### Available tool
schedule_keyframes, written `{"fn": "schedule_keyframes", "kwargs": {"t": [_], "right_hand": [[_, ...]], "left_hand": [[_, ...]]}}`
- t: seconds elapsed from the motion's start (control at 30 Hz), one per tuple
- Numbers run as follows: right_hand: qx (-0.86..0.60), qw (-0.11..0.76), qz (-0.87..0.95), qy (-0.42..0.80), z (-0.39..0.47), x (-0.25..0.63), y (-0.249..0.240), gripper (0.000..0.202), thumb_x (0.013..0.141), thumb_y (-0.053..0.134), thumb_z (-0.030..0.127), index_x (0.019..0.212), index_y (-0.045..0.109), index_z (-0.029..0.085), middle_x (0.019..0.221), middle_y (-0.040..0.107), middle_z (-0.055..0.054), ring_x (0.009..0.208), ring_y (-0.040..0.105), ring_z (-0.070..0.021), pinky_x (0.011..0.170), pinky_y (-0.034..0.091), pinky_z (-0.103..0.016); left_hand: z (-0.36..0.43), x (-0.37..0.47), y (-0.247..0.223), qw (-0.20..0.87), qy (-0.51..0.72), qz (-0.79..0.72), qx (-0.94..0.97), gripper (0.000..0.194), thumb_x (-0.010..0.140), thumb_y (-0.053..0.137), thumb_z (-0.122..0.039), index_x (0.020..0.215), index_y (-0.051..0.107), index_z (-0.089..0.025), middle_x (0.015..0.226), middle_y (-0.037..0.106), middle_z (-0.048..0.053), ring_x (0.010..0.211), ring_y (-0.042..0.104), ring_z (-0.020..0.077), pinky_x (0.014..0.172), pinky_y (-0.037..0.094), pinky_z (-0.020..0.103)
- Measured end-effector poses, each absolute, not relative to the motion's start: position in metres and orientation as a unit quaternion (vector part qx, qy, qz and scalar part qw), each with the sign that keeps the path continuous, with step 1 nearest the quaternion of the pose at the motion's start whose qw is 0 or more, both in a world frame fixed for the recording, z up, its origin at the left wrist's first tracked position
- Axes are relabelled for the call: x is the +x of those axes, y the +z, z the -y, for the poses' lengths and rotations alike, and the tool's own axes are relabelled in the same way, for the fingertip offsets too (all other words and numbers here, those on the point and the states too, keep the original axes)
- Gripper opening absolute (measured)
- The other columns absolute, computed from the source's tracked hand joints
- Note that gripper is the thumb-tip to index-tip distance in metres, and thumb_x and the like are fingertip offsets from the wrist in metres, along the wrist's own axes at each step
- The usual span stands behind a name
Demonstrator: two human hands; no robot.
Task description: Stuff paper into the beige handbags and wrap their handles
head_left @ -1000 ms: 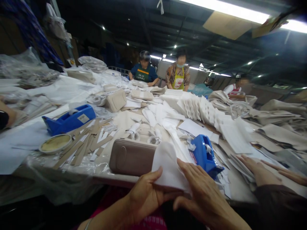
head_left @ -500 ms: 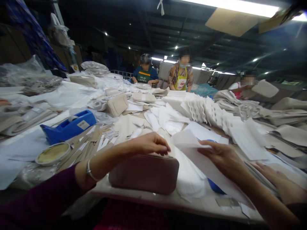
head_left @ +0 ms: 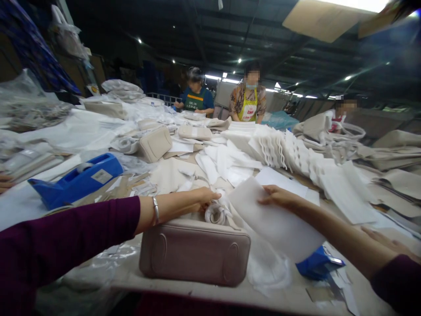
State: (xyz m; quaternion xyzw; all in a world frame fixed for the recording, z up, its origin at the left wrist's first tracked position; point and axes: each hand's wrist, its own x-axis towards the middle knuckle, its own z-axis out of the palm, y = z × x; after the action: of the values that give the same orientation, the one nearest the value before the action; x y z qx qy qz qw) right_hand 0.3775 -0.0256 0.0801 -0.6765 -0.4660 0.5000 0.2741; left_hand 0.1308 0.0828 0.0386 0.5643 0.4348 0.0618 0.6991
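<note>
In the lower centre of the frame, a mauve bag (head_left: pixel 195 254) is resting on the worktop (head_left: pixel 177 292), with a broad panel bearing two raised oval outlines facing the camera. The left hand (head_left: pixel 206 199), wearing a silver bracelet (head_left: pixel 155 210) at the wrist, is reaching from the left over the bag's upper edge, its fingers bending down just beside a white wrapped loop (head_left: pixel 217 214); whether its grip is closing on anything there, I cannot tell. Right of centre, the right hand (head_left: pixel 279 196) is gripping a white sheet (head_left: pixel 279 224) between thumb and fingers near its upper edge, and the sheet is slanting down toward the lower right, partly covering a blue tape dispenser (head_left: pixel 319 263). A larger blue dispenser (head_left: pixel 77 181) is lying at the left, near scattered strips. In the middle of the frame, loose white pieces (head_left: pixel 223 162) are spreading out between a beige bag (head_left: pixel 155 144) and a row of wavy white sheets (head_left: pixel 269 147). A co-worker's hand (head_left: pixel 386 241) is showing at the right, partly hidden behind the right forearm. In the upper centre, two people in aprons, one green (head_left: pixel 194 101) and one yellow (head_left: pixel 249 107), are standing beyond the piles.
</note>
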Motion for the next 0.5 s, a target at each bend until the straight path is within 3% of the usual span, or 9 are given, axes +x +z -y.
{"fn": "schedule_keyframes", "kwargs": {"t": [0.13,0.27,0.33,0.5], "right_hand": [[-0.629,0.292,0.427,0.580,0.023,0.375,0.067,0.044,0.062,0.074,0.039,0.100,0.066,0.018,0.090,0.073,-0.009,0.067,0.069,-0.0222,0.065,0.055,-0.034],[-0.615,0.286,0.408,0.611,0.019,0.379,0.064,0.036,0.060,0.076,0.034,0.092,0.069,0.018,0.092,0.073,-0.011,0.079,0.070,-0.0259,0.070,0.056,-0.036],[-0.638,0.276,0.410,0.591,0.014,0.384,0.063,0.034,0.056,0.076,0.033,0.086,0.070,0.019,0.090,0.073,-0.011,0.081,0.070,-0.0275,0.069,0.056,-0.038],[-0.724,0.244,0.461,0.451,-0.003,0.392,0.057,0.035,0.041,0.080,0.024,0.074,0.071,0.021,0.075,0.073,-0.007,0.064,0.068,-0.0254,0.057,0.056,-0.036]], "left_hand": [[-0.077,0.133,0.035,0.731,0.146,-0.426,0.513,0.010,0.071,0.061,-0.013,0.062,0.059,-0.009,0.051,0.061,0.004,0.049,0.052,0.0145,0.050,0.041,0.025],[-0.078,0.136,0.032,0.729,0.178,-0.448,0.487,0.010,0.060,0.059,-0.004,0.054,0.055,-0.011,0.047,0.059,0.003,0.043,0.051,0.0130,0.045,0.040,0.023],[-0.081,0.137,0.033,0.735,0.182,-0.440,0.482,0.010,0.057,0.056,-0.003,0.052,0.054,-0.011,0.046,0.058,0.003,0.042,0.052,0.0132,0.044,0.041,0.023],[-0.084,0.136,0.038,0.748,0.194,-0.427,0.469,0.014,0.054,0.054,-0.002,0.046,0.050,-0.012,0.040,0.051,0.001,0.038,0.048,0.0114,0.041,0.042,0.022]]}}
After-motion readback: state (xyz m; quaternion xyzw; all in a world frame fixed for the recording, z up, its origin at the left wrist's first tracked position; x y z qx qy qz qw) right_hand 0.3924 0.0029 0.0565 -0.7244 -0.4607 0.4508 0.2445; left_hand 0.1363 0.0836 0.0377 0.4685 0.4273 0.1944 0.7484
